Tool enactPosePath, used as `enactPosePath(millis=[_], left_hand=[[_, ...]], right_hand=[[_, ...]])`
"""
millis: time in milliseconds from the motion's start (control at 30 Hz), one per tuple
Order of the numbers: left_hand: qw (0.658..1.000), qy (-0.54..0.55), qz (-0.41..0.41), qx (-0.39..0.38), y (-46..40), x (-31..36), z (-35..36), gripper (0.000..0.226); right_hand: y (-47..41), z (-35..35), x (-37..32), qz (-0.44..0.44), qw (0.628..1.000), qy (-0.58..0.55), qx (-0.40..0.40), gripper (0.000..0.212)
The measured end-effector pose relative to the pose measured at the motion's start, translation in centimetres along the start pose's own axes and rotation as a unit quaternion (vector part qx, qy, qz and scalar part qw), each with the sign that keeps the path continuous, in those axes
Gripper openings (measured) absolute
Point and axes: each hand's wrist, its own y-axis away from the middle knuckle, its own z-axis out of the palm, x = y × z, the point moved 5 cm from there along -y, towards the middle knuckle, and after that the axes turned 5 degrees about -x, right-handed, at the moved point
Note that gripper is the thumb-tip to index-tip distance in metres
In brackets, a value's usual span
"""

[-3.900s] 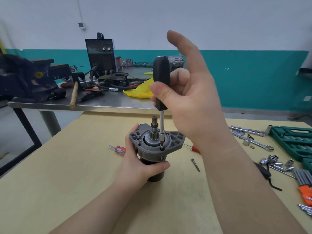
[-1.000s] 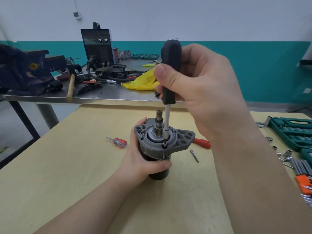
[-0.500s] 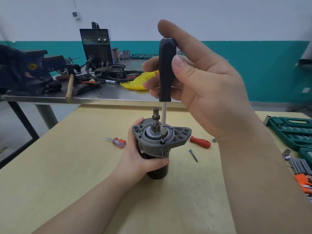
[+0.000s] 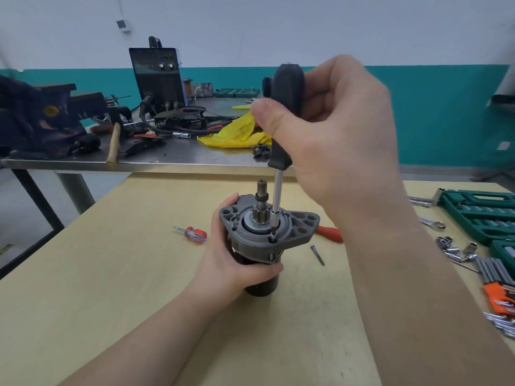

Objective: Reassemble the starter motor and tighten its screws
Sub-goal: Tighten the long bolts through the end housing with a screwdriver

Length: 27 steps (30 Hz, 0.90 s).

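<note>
- Since half a second ago the right hand [image 4: 342, 140] has closed: fingers that were splayed now wrap the screwdriver [image 4: 284, 118] handle, thumb across its front.
- Screwdriver near vertical, tip in a screw [image 4: 272, 237] on the motor [image 4: 267, 232] flange.
- Motor stands upright on the table [image 4: 111, 288], shaft up.
- Left hand [image 4: 237, 263] grips the motor body below the flange.
- Small red screwdriver [image 4: 192, 234] left of motor; loose bolt [image 4: 317, 254] just right of it; socket set [image 4: 479, 215] far right.

Wooden table [image 4: 111, 288]: starter motor [image 4: 262, 246], small screwdriver [image 4: 192, 234], bolt [image 4: 317, 254]
</note>
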Motion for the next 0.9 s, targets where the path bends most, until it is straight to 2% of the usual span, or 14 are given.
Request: enactPosePath(millis=[33,100,200,300,433,533,633,700,800,900], left_hand=[[1.0,0.0,-0.003,0.007,0.1,-0.1,0.0,0.123],[1.0,-0.002,-0.006,0.012,0.2,-0.3,0.1,0.127],[1.0,-0.004,-0.008,0.007,0.3,-0.4,-0.1,0.129],[1.0,-0.003,-0.01,0.007,0.2,-0.4,-0.2,0.127],[1.0,0.0,-0.017,0.013,0.0,-0.6,-0.4,0.125],[1.0,-0.002,-0.02,0.018,-0.1,-0.6,-0.4,0.123],[1.0,0.0,-0.016,0.016,-0.1,-0.5,-0.3,0.122],[1.0,0.0,-0.012,0.013,-0.1,-0.4,-0.2,0.122],[1.0,-0.01,-0.008,0.015,0.0,-0.2,-0.3,0.122],[1.0,-0.014,-0.004,0.017,-0.1,-0.4,-0.5,0.124]], right_hand=[[0.2,-0.1,-0.2,-0.006,0.998,0.044,0.04,0.036],[0.3,-0.2,-0.3,-0.017,0.996,0.071,0.055,0.038],[-0.1,0.4,-0.2,-0.033,0.998,-0.006,-0.045,0.032],[-0.3,0.5,-0.3,-0.05,0.987,-0.069,-0.138,0.046],[0.0,-0.2,-0.2,-0.035,0.957,-0.187,-0.221,0.06],[-0.3,-0.7,0.0,-0.05,0.968,-0.143,-0.201,0.068],[-0.6,-0.6,0.4,-0.064,0.991,-0.051,-0.107,0.063],[-0.7,-0.1,0.4,-0.075,0.993,-0.017,-0.091,0.057],[-0.7,0.3,0.4,-0.064,0.985,-0.06,-0.146,0.053],[-0.4,0.4,0.3,-0.049,0.97,-0.125,-0.203,0.063]])
